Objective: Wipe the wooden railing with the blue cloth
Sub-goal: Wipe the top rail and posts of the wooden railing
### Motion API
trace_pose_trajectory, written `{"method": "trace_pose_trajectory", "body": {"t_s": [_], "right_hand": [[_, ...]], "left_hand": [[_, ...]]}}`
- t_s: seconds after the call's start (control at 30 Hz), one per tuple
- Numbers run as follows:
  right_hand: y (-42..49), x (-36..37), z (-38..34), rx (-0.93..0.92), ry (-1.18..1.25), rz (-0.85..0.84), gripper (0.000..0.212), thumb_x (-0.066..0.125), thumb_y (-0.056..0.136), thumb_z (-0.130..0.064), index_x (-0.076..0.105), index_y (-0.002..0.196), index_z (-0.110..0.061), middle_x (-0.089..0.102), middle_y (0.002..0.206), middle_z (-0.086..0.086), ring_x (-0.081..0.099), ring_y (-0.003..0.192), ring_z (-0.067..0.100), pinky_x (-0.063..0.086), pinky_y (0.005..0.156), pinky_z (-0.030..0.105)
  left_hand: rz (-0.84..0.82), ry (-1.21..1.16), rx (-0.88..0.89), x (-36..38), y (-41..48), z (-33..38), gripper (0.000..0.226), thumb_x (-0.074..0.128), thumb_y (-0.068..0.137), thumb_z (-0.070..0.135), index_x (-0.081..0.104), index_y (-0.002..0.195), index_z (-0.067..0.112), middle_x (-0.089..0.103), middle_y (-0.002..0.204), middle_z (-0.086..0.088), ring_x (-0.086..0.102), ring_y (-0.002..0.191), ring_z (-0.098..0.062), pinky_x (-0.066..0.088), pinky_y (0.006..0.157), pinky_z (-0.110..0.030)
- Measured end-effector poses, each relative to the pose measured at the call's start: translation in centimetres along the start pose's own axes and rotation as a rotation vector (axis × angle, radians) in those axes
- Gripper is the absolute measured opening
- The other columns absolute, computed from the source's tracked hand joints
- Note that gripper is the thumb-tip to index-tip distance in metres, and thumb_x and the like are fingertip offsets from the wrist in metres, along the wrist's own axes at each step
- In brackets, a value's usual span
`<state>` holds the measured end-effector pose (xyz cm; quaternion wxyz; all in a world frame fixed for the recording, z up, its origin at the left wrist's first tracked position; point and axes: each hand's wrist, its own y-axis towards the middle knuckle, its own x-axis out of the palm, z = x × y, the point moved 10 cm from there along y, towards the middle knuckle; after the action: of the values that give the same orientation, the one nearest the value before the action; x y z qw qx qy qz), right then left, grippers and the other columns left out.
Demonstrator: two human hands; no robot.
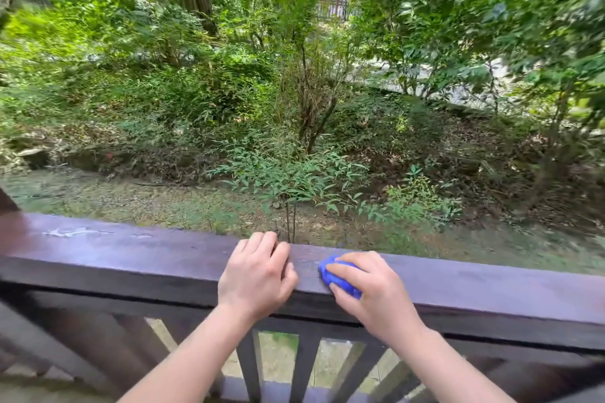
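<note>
A dark brown wooden railing (131,258) runs across the lower part of the head view, its flat top rail sloping down to the right. My right hand (370,288) presses a bunched blue cloth (337,276) onto the top rail just right of centre; most of the cloth is hidden under my fingers. My left hand (257,273) rests on the rail right beside it, fingers curled loosely over the top with nothing in them. A pale whitish smear (75,232) shows on the rail top at the far left.
Slanted balusters (304,366) stand under the rail. Beyond it lie a gravel strip (131,199), shrubs (311,114) and trees. A dark post (5,203) edges the frame at the left.
</note>
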<state>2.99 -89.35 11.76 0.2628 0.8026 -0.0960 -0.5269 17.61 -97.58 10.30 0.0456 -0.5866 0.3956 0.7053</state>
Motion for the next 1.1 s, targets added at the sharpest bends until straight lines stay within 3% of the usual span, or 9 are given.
{"method": "trace_pose_trajectory", "body": {"t_s": [0.13,0.27,0.4,0.57,0.7,0.83,0.97,1.1], "right_hand": [[2.1,-0.7,3.1,0.264,-0.017,0.092,0.023,0.077,0.077,-0.019,0.074,0.099,-0.022,0.07,0.097,-0.002,0.058,0.086,0.027,0.052,0.078,0.033],[1.0,2.2,-2.1,-0.074,0.06,-0.054,0.025,0.069,0.08,-0.027,0.066,0.104,-0.031,0.066,0.104,-0.009,0.056,0.091,0.02,0.047,0.081,0.026],[4.1,1.1,1.7,0.14,0.028,0.012,0.02,0.073,0.079,-0.021,0.074,0.099,-0.023,0.07,0.099,-0.002,0.057,0.086,0.028,0.052,0.078,0.037],[2.3,3.0,-2.9,-0.154,0.105,-0.136,0.027,0.07,0.08,-0.027,0.069,0.107,-0.029,0.068,0.106,-0.006,0.057,0.09,0.022,0.049,0.082,0.027],[5.3,2.3,0.2,0.093,0.03,-0.059,0.023,0.07,0.081,-0.022,0.073,0.104,-0.023,0.069,0.103,-0.001,0.057,0.091,0.028,0.047,0.083,0.031],[3.2,4.0,-4.0,-0.113,0.105,-0.122,0.025,0.067,0.079,-0.026,0.068,0.104,-0.027,0.067,0.105,-0.006,0.057,0.092,0.023,0.048,0.083,0.029],[5.8,3.8,-0.7,0.146,0.032,-0.036,0.023,0.068,0.084,-0.024,0.072,0.106,-0.023,0.069,0.105,-0.003,0.057,0.096,0.026,0.046,0.087,0.034],[4.6,6.5,-6.2,-0.063,0.085,-0.126,0.025,0.07,0.081,-0.026,0.069,0.106,-0.028,0.067,0.107,-0.007,0.056,0.099,0.019,0.048,0.087,0.029]], "left_hand": [[-0.028,0.008,-0.015,0.0,0.1,0.0,0.023,0.052,0.082,0.035,0.061,0.087,0.014,0.059,0.091,-0.008,0.053,0.085,-0.033,0.047,0.072,-0.046],[-0.048,0.006,-0.035,-0.2,0.0,-0.1,0.022,0.052,0.082,0.035,0.061,0.087,0.016,0.059,0.092,-0.007,0.054,0.086,-0.032,0.048,0.072,-0.046],[-0.059,0.006,-0.055,-0.1,0.1,-0.2,0.023,0.051,0.084,0.035,0.062,0.089,0.016,0.059,0.094,-0.007,0.054,0.087,-0.032,0.047,0.074,-0.045],[-0.043,-0.012,-0.051,-0.5,0.1,-0.1,0.022,0.05,0.085,0.034,0.063,0.09,0.016,0.06,0.093,-0.006,0.055,0.087,-0.032,0.047,0.074,-0.045],[-0.056,-0.01,-0.057,-0.8,0.1,-0.2,0.024,0.049,0.087,0.034,0.064,0.09,0.016,0.061,0.094,-0.007,0.056,0.088,-0.032,0.048,0.081,-0.047],[-0.001,-0.096,-0.033,-1.4,-0.3,-0.4,0.023,0.05,0.087,0.03,0.066,0.089,0.014,0.061,0.091,-0.007,0.057,0.085,-0.032,0.048,0.077,-0.046],[0.057,-0.232,-0.039,-2.4,-0.7,-1.8,0.019,0.053,0.086,0.026,0.065,0.09,0.012,0.06,0.094,-0.006,0.055,0.086,-0.03,0.047,0.077,-0.043],[0.076,-0.149,-0.042,-3.3,-1.9,-7.5,0.022,0.055,0.084,0.026,0.067,0.096,0.012,0.064,0.099,-0.007,0.059,0.091,-0.031,0.049,0.08,-0.043]]}}
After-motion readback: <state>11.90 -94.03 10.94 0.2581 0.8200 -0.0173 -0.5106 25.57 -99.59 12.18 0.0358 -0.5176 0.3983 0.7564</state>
